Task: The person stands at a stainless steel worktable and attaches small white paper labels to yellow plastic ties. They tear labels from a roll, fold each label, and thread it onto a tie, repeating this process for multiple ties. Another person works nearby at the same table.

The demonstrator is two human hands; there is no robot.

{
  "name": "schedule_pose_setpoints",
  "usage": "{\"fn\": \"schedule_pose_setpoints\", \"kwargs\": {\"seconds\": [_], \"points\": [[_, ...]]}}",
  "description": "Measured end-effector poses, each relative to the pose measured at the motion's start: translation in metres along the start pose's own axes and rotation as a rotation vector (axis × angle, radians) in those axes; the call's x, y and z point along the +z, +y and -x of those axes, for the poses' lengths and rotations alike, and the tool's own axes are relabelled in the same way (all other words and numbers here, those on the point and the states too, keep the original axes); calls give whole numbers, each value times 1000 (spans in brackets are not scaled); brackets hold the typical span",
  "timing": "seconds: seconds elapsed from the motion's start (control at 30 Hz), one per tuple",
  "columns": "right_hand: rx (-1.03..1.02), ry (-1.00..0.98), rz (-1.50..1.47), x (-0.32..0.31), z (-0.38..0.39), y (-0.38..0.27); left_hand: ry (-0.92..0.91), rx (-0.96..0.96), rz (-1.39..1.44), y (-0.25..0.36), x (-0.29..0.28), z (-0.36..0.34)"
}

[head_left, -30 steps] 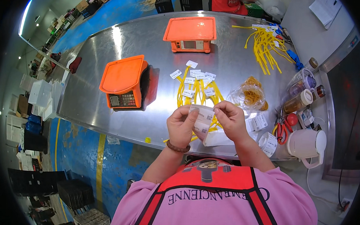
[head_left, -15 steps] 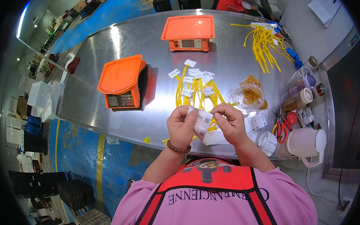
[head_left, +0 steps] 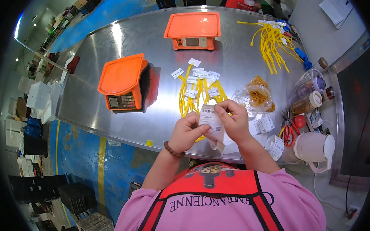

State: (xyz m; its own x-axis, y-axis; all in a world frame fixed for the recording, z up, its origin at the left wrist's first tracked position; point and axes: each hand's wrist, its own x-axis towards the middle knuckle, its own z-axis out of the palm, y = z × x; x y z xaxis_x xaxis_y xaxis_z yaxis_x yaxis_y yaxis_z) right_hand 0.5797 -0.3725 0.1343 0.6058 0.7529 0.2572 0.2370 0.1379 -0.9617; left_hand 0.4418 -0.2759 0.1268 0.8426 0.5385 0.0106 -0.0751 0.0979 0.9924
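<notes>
A strip of white printed labels (head_left: 208, 117) is stretched between my two hands over the near edge of the metal table. My left hand (head_left: 185, 134) pinches its left side, thumb lying across the front. Closed on the strip's upper right edge is my right hand (head_left: 235, 123). A bit of yellow shows beside my right fingers, too small to make out. The strip's lower part hangs folded below my hands. Just beyond them lies a bunch of yellow straps (head_left: 199, 91) with white label tags at their far ends.
Two orange scales (head_left: 120, 80) (head_left: 192, 31) stand left and far. More yellow straps (head_left: 270, 46) lie far right. A bag of rubber bands (head_left: 258, 94), a label roll (head_left: 275, 147), red-handled scissors (head_left: 290, 133), jars (head_left: 306, 103) and a pale kettle (head_left: 313, 147) line the right side. Another person (head_left: 243, 0) is beyond the table.
The label strip has been raised and turned more upright, showing more of its face. My right hand has moved up and slightly left; my left hand has shifted little.
</notes>
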Motion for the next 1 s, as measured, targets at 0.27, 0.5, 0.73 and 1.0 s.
{"fn": "schedule_pose_setpoints", "kwargs": {"seconds": [0.27, 0.5, 0.73, 1.0], "points": [[174, 325, -264, 4, -14, 41, -154, -180, 195, -7, -25, 9], [64, -205, 198, -5, 1, 29, -149, -375, 552, -21, -37, 6], [-160, -98, 165, 13, 10, 41, -93, -374, 150, -39, -32, -3], [286, -197, 154, 6, 41, 107, 342, -92, 179, -40, -86, -28]]}}
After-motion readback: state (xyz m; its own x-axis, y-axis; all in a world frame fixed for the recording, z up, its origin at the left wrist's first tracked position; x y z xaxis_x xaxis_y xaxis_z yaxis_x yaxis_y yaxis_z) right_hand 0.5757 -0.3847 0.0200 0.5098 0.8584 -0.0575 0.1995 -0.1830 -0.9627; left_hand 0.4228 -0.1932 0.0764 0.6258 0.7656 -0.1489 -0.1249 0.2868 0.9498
